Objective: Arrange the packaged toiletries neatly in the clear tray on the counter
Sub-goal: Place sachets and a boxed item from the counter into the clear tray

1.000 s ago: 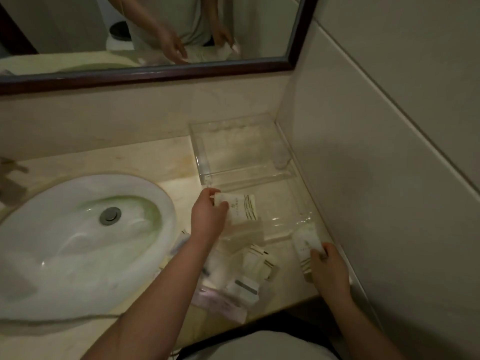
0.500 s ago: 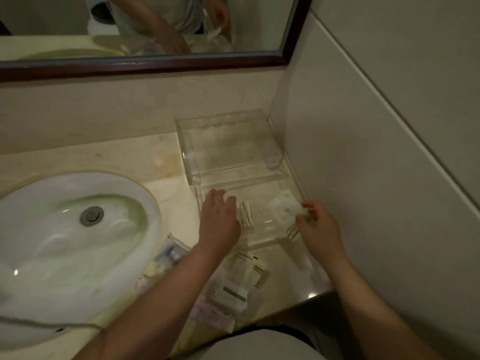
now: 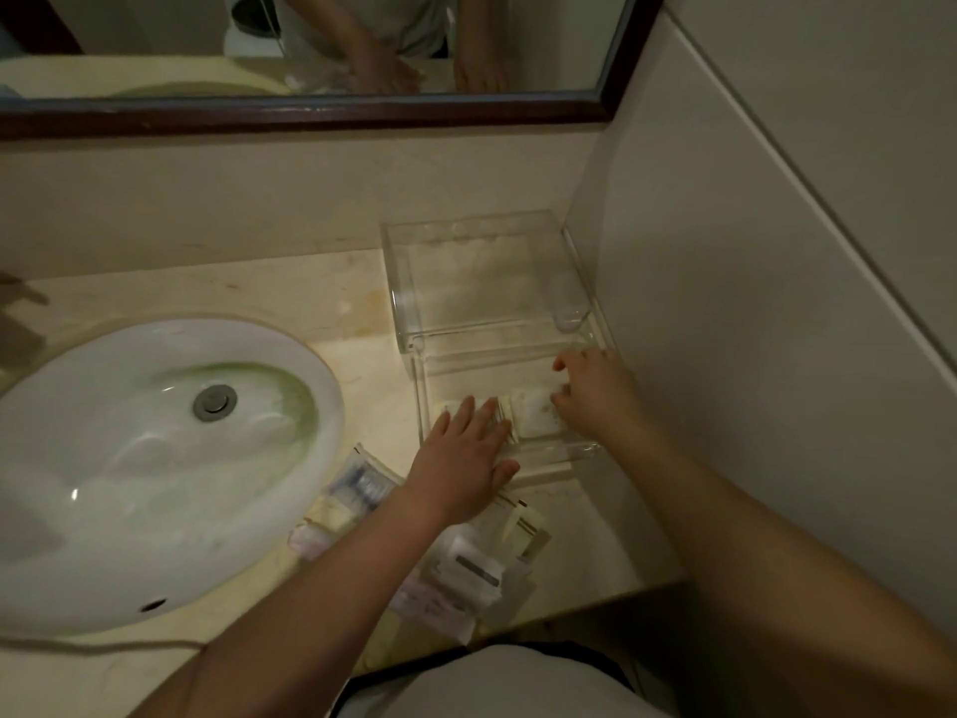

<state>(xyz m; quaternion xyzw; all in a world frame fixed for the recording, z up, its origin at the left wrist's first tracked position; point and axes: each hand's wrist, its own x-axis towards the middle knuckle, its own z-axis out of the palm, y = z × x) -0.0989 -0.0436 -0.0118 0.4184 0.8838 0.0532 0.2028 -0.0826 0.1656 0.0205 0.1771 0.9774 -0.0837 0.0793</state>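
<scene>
The clear stepped tray (image 3: 420,391) stands against the right wall. Two white packets lie side by side in its lower front section. My left hand (image 3: 461,458) lies flat with straight fingers on the left packet (image 3: 448,406), hiding most of it. The right packet (image 3: 533,418) is in plain view, and my right hand (image 3: 598,391) touches its right edge with bent fingertips, thumb held apart. More packaged toiletries (image 3: 474,562) lie in a loose pile on the counter under my left forearm, among them a toothbrush pack (image 3: 360,484) and a pink pack (image 3: 432,603).
A white oval sink (image 3: 155,458) fills the left of the beige counter (image 3: 321,303). The tray's raised back section (image 3: 481,282) holds nothing. A tiled wall (image 3: 751,355) bounds the right side, and a dark-framed mirror (image 3: 310,116) hangs behind.
Both packets went from my hands down into the tray's front section. My left hand flattened over its packet. My right hand carried its packet forward from the counter edge and set it beside the first.
</scene>
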